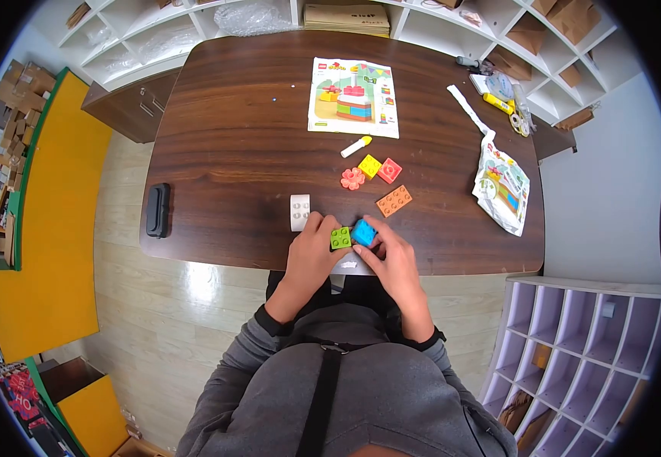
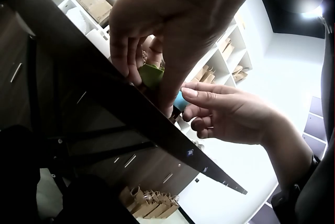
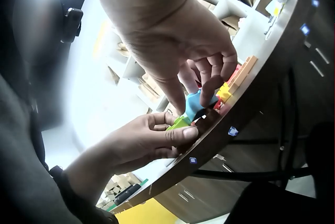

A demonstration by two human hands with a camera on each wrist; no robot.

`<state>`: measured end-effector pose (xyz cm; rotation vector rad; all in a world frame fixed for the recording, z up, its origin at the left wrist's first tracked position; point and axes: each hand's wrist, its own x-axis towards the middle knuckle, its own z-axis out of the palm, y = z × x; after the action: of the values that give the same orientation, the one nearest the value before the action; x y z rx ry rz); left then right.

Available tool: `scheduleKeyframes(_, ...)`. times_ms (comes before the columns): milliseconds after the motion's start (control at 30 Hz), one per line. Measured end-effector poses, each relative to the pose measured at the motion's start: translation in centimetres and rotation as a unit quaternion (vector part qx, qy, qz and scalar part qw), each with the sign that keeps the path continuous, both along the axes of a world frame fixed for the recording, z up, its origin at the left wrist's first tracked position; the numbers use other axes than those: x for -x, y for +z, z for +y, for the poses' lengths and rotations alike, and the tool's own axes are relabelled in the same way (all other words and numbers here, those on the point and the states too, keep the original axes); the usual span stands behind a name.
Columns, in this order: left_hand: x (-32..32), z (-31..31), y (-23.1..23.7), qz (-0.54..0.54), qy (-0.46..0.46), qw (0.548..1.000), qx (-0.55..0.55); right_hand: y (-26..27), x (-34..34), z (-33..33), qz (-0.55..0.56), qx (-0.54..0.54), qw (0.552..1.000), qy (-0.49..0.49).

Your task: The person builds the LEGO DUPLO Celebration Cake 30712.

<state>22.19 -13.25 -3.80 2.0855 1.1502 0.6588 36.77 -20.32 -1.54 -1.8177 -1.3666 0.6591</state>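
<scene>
Near the front edge of the table, my left hand (image 1: 311, 257) pinches a green toy building brick (image 1: 340, 238) between thumb and fingers. Right beside it, a blue building brick (image 1: 362, 232) is held by my right hand (image 1: 393, 263), thumb on the near side and fingers on the far side. The two bricks sit side by side, blue slightly higher in the head view. From the right wrist view, the blue brick (image 3: 194, 104) stands close against the green brick (image 3: 180, 122). Fingers hide their lower parts. Just beyond my left hand lies a white studded brick (image 1: 300, 212).
Past the hands lie an orange studded brick (image 1: 394, 201), a yellow brick (image 1: 369, 166), a red brick (image 1: 390, 170), a coral flower piece (image 1: 352, 179) and a white-and-yellow candle piece (image 1: 356, 147). A picture sheet (image 1: 354, 99), a torn packet (image 1: 502, 186) and a black case (image 1: 158, 210) surround them.
</scene>
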Motion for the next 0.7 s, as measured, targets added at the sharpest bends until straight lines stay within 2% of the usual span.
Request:
scheduleKeyframes(167,-0.07,0.09,-0.27,0.009,-0.001,1.000,-0.010,0.22,-0.29,0.29,-0.044,-0.012,0.998,0.044)
scheduleKeyframes(267,-0.07,0.08,-0.17,0.006,-0.002,1.000,0.001,0.40,-0.54,0.21,0.000,0.004,0.999,0.049)
scheduleKeyframes(600,0.02,0.19,-0.57,-0.024,-0.010,1.000,0.010,-0.26,-0.50,0.25,-0.032,-0.047,0.996,0.066)
scheduleKeyframes(700,0.03,0.23,-0.61,-0.027,-0.009,1.000,0.013,0.07,-0.46,0.39,0.005,-0.034,0.998,0.055)
